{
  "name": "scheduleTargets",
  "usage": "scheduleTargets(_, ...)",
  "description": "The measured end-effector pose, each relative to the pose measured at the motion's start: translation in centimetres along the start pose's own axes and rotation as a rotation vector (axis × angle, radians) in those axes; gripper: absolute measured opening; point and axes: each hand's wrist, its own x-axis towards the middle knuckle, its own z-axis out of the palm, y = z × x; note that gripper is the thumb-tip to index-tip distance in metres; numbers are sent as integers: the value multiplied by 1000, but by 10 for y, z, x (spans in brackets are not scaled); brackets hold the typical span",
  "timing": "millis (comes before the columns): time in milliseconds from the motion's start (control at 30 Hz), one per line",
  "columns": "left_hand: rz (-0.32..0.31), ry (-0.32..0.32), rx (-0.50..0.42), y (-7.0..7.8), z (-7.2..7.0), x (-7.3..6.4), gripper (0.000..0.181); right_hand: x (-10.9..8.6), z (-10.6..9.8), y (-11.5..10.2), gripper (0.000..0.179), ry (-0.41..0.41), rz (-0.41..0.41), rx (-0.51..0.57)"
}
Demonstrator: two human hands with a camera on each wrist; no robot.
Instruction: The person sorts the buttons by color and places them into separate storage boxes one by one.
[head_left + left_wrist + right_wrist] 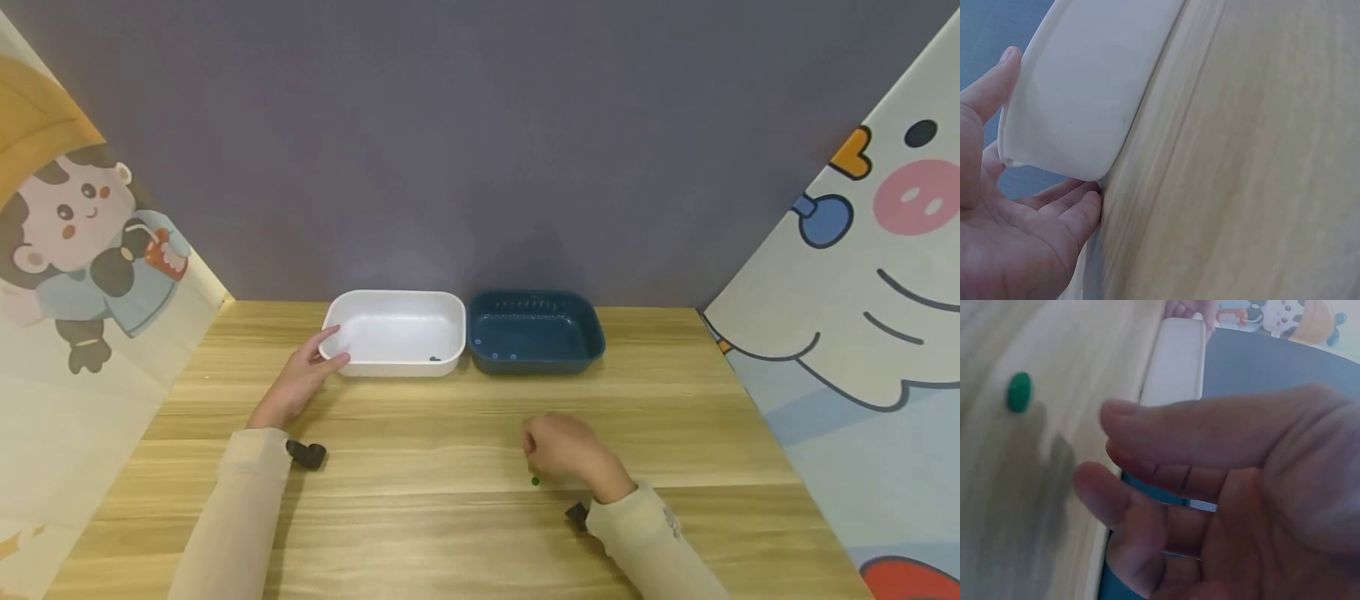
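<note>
My left hand [298, 379] holds the near-left corner of a white plastic basin [397, 369], fingers and thumb spread about that corner. In the left wrist view, the thumb lies along the basin's rim and the other fingers touch low on its end wall. My right hand [562, 446] hovers low over the table, fingers loosely bent. A small green bead [535, 481] lies on the wood just beside it. In the right wrist view, a gap with nothing in it parts thumb and index finger, and the bead [1019, 392] sits off beyond their tips.
A dark blue basin [536, 367] stands at the white one's right, with several small pale-blue round spots inside. One small dark thing [435, 359] lies in the white basin. Behind both rises a grey wall [480, 150]; cartoon-printed panels flank the wooden table [420, 500].
</note>
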Motion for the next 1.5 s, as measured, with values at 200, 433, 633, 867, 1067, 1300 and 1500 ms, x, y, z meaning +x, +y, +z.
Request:
scheduleTargets(200,3,-10,15,8,1,-4,74,-9,14,2,32,-7,-45,-82)
scheduleTargets(433,11,-4,21,12,1,-4,75,-12,24,-1,32,26,-27,-83)
scheduleTargets(633,5,1,18,10,0,-1,74,-14,29,-3,36,55,-9,-91)
scheduleTargets(867,15,13,34,-11,-5,10,74,-13,30,-4,36,55,12,-82)
scheduleTargets(1067,24,23,44,-20,-5,11,77,-14,29,-1,39,59,-41,-46)
scheduleTargets(1300,28,24,48,-23,-4,9,77,-2,20,2,24,150,-106,61)
scheduleTargets(1500,31,25,48,-23,-3,8,77,20,13,0,13,272,-112,357)
